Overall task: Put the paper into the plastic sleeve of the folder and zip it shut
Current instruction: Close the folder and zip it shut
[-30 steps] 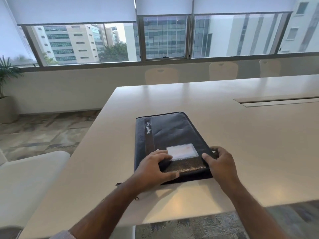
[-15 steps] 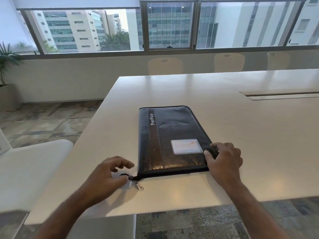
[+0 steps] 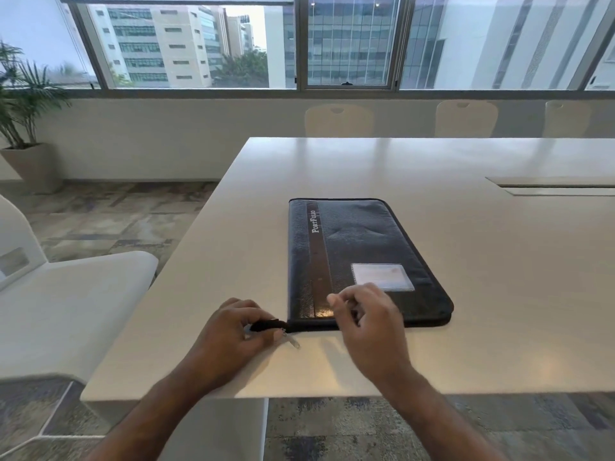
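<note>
Black zipped folder [image 3: 359, 257] lies closed on a white table [image 3: 499, 247]. Left hand [image 3: 233, 337] pinches its zipper tab [image 3: 269, 325] at the folder's near-left corner; right hand [image 3: 369, 324] hovers loosely curled over the folder's near edge, holding nothing. Chairs [image 3: 339, 120], windows [image 3: 347, 41] beyond the folder; potted plant [image 3: 25, 104] far to its left.

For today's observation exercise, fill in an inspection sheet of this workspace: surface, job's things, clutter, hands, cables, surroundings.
Surface: white table, a slot set in its top at far right.
Job's things: black folder lying closed and flat; zipper tab sticking out at its near left corner; paper not seen.
Clutter: nothing seen.
Hands: left hand pinches the zipper tab; right hand above the folder's near edge, fingers loosely curled.
Cables: nothing seen.
Surroundings: windows, chairs, potted plant.
</note>
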A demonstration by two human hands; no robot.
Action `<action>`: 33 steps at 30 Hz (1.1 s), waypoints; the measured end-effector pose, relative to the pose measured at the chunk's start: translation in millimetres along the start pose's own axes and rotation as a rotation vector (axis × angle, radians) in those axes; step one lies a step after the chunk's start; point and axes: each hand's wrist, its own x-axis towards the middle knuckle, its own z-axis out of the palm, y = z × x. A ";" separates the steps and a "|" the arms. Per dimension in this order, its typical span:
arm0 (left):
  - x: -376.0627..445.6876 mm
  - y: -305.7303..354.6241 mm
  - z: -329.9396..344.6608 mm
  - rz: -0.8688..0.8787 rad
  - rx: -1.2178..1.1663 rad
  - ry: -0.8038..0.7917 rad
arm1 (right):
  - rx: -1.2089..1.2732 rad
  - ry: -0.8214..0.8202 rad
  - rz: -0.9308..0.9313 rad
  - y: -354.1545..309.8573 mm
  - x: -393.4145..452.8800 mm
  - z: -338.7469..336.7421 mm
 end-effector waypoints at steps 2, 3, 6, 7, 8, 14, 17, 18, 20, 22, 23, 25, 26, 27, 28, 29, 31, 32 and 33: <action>0.2 -1.0 1.4 -0.016 0.003 0.013 | -0.006 -0.045 -0.059 -7.8 -4.2 6.9; -0.1 -1.3 1.7 -0.023 0.001 0.021 | -0.013 -0.064 -0.086 -10.7 -6.2 9.8; -1.6 -2.3 1.5 -0.058 -0.046 0.025 | -0.063 -0.158 -0.147 -19.0 -10.5 16.5; -2.1 -2.5 1.0 -0.070 -0.071 0.005 | -0.099 -0.192 -0.162 -20.7 -11.8 19.0; -2.5 -2.6 0.6 -0.075 -0.094 -0.024 | -0.136 -0.217 -0.176 -22.0 -13.2 21.0; -4.7 -0.9 -1.8 -0.046 -0.139 -0.123 | -0.194 -0.302 -0.199 -24.9 -19.6 25.6; -5.4 0.1 -2.6 -0.038 -0.128 -0.108 | -0.171 -0.331 -0.177 -26.7 -20.3 25.2; -5.8 0.7 -2.5 -0.039 -0.127 -0.097 | -0.171 -0.340 -0.166 -27.5 -20.7 24.9; -6.9 2.2 -2.2 -0.042 -0.126 -0.069 | -0.182 -0.335 -0.130 -28.2 -21.1 23.8; -7.8 3.2 -1.9 -0.055 -0.118 -0.043 | -0.188 -0.320 -0.070 -28.3 -21.1 22.3; -7.9 3.4 -1.7 -0.060 -0.112 -0.039 | -0.192 -0.318 -0.044 -28.3 -20.9 21.7; -7.8 3.8 -1.6 -0.065 -0.103 -0.042 | -0.207 -0.317 -0.013 -29.1 -20.7 21.0; -7.8 4.2 -1.6 -0.065 -0.099 -0.045 | -0.215 -0.315 -0.001 -29.5 -21.0 20.8; -7.6 4.8 -1.7 -0.064 -0.094 -0.046 | -0.222 -0.311 0.010 -29.8 -21.1 20.6; -7.5 5.3 -1.9 -0.062 -0.090 -0.046 | -0.229 -0.307 0.020 -29.9 -21.1 20.3; -7.6 5.9 -2.2 -0.059 -0.086 -0.046 | -0.236 -0.303 0.030 -29.9 -20.9 20.0; -7.6 6.8 -2.5 -0.051 -0.078 -0.047 | -0.249 -0.293 0.048 -29.5 -20.7 18.7; -7.7 6.7 -2.7 -0.050 -0.074 -0.047 | -0.253 -0.282 0.057 -29.0 -20.6 17.8; -7.4 6.6 -2.7 -0.053 -0.070 -0.048 | -0.258 -0.271 0.066 -28.2 -20.5 16.6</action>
